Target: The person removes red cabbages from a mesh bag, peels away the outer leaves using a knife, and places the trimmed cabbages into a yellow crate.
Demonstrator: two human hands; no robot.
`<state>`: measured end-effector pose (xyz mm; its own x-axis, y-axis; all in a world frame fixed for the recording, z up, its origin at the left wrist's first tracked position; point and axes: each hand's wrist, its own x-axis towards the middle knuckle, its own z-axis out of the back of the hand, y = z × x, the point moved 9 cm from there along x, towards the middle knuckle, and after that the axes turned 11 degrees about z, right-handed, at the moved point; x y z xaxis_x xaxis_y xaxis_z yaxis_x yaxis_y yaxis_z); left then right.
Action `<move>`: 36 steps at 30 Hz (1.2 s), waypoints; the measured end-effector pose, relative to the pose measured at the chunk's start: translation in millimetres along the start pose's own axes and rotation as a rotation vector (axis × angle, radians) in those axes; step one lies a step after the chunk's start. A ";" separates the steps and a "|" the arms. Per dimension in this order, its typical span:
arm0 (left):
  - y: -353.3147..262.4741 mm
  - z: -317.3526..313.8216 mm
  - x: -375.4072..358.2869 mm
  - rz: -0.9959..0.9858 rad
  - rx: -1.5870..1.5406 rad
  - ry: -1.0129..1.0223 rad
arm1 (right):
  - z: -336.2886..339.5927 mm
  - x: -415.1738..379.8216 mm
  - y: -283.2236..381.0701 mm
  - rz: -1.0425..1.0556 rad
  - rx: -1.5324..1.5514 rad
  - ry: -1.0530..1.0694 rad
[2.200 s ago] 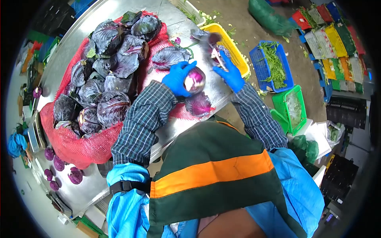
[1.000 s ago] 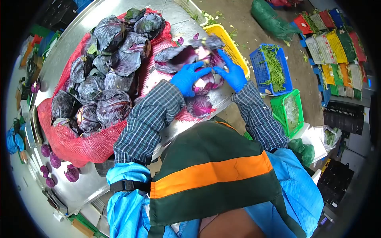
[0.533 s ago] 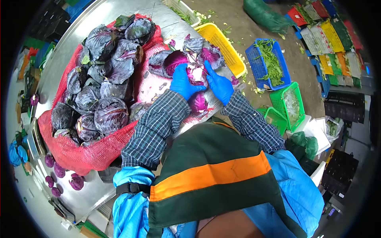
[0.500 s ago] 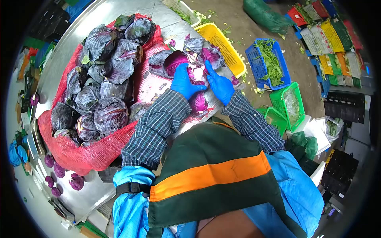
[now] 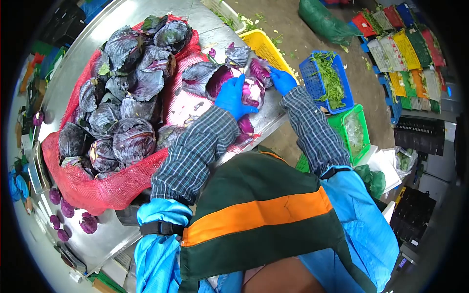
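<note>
A partly peeled red cabbage [image 5: 253, 92] lies near the table's right edge among loose outer leaves [image 5: 198, 78]. My left hand [image 5: 231, 97], in a blue glove, is against its left side, with thumb and fingers apart. On the far side my right hand [image 5: 282, 81], gloved in blue too, has its fingers closed on a purple leaf [image 5: 260, 71] beside the cabbage. Many unpeeled dark cabbages [image 5: 135, 141] are heaped in an opened red mesh sack [image 5: 105, 193] to the left.
A yellow basket [image 5: 267, 48] stands beyond the table edge. On the floor to the right are a blue basket [image 5: 312, 78] of greens and a green basket [image 5: 359, 132]. Several small peeled cabbages [image 5: 88, 223] lie at the metal table's [image 5: 97, 246] lower left.
My right hand has moved right and slightly up, away from the cabbage's middle. The cabbage now shows more of its pale purple side, and the leaf beside my right hand has shifted.
</note>
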<state>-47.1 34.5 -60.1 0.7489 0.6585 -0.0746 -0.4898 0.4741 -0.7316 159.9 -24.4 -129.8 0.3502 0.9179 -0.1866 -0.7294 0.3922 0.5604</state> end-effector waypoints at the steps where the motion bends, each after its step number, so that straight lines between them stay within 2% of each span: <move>1: 1.0 6.4 -9.8 -0.031 -0.036 -0.037 | 8.9 -3.3 -4.5 0.005 0.004 -0.005; 3: 21.2 14.2 -30.1 0.022 -0.167 -0.051 | 7.3 -25.8 -26.4 -0.335 0.327 0.083; 4: 32.3 20.1 -36.0 0.066 -0.220 -0.059 | 10.1 -34.3 -6.5 -0.326 0.329 0.088; 6: 33.8 25.0 -43.9 0.157 -0.233 0.030 | 12.8 -54.4 55.6 -0.073 0.484 -0.051; 8: 28.6 21.0 -44.7 0.117 -0.163 0.073 | 0.3 -52.5 96.3 0.316 0.155 -0.142; 9: 27.5 19.0 -42.9 0.112 -0.158 0.081 | -10.8 -58.9 105.4 -0.041 0.295 0.153; 10: 24.5 19.2 -40.8 0.082 -0.073 0.052 | -14.2 -57.7 105.7 -0.044 0.300 0.146; 12: 21.6 17.7 -35.3 0.032 -0.002 0.024 | -23.2 -49.2 121.7 0.206 0.554 0.241; 14: 5.1 17.9 -37.4 -0.203 -0.054 -0.055 | -33.5 -61.0 133.4 1.090 -0.259 0.140; 15: -2.8 17.1 -35.9 -0.271 -0.169 -0.053 | -12.3 -66.5 144.9 1.057 -0.048 0.106; 16: -15.6 21.1 -36.2 -0.391 -0.119 -0.180 | -17.8 -49.8 112.9 0.935 0.432 -0.009; 17: -1.4 7.9 -32.0 -0.373 -0.147 -0.194 | -18.3 -48.2 115.9 1.057 0.698 0.115; 18: -12.4 14.6 -23.5 -0.331 -0.221 -0.035 | -21.3 -49.8 120.8 1.112 0.315 0.016; 19: -2.5 8.0 -19.0 -0.304 -0.207 0.018 | -24.0 -51.9 122.3 1.133 -0.045 -0.070; 20: 11.0 1.2 -17.2 -0.257 -0.185 0.071 | -31.2 -33.4 104.9 0.513 0.130 0.277; 21: 13.3 -0.1 -15.9 -0.239 -0.160 0.075 | -31.9 -26.7 103.7 0.439 0.072 0.253; 24: 4.8 5.0 -11.1 -0.179 -0.166 0.122 | -18.2 -30.0 114.0 0.331 -0.068 0.198; 27: 12.6 -2.0 -13.1 -0.196 -0.160 0.091 | -13.4 -24.5 113.3 0.343 0.052 0.130; 28: 17.2 -7.9 -9.0 -0.191 -0.191 0.108 | -15.6 -20.0 105.5 0.522 -0.002 -0.026; 29: 15.3 -5.0 -11.2 -0.182 -0.173 0.087 | -27.1 -30.2 107.3 0.944 -0.405 -0.221; 30: 13.5 -1.8 -14.0 -0.171 -0.151 0.070 | -34.6 -12.8 95.2 0.780 -0.532 -0.061; 31: 6.4 4.4 -19.7 -0.212 -0.144 0.083 | -18.9 2.3 49.6 0.272 -0.239 -0.035; 32: 7.1 7.7 -26.1 -0.203 -0.122 0.077 | -64.6 18.0 -6.7 0.286 -0.303 0.102; 33: 11.9 10.0 -29.6 -0.228 -0.202 0.024 | -61.8 11.5 -3.6 0.252 -0.397 0.177; 34: 19.8 10.2 -34.9 -0.232 -0.284 -0.036 | -133.2 41.9 -100.5 0.118 -1.003 -0.041; 35: 23.4 10.9 -32.3 -0.214 -0.381 -0.018 | -138.9 43.7 -143.3 -0.075 -1.057 -0.773; 36: 29.6 10.1 -30.8 -0.173 -0.477 0.009 | -47.0 -19.1 -16.2 -0.215 -0.889 -1.056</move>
<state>-89.1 34.1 -72.6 0.8059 0.5879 0.0709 -0.1011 0.2545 -0.9618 137.4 -45.4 -173.1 0.4830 0.5128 0.7097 -0.5901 0.7894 -0.1689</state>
